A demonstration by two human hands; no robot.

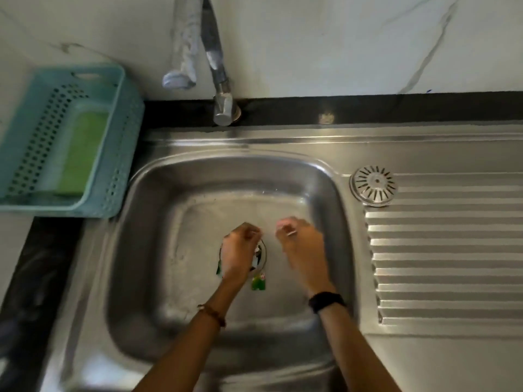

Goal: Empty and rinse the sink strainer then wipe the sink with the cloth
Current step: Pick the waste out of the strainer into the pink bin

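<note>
The steel sink (147, 222) fills the middle of the view. My left hand (239, 250) is down over the drain strainer (261, 254), fingers curled, and covers most of it; whether it grips the strainer is hidden. Green scraps (258, 282) lie beside the drain. My right hand (301, 244) hovers just right of the drain, fingers loosely bent, nothing visible in it. A green cloth or sponge (82, 154) lies in the blue basket (124, 154) at the left.
The tap (219, 89) stands at the back, spout over the basin's rear rim. A second round strainer cover (373, 185) sits at the top of the ribbed drainboard (447, 267) on the right. A black counter edge runs along the left.
</note>
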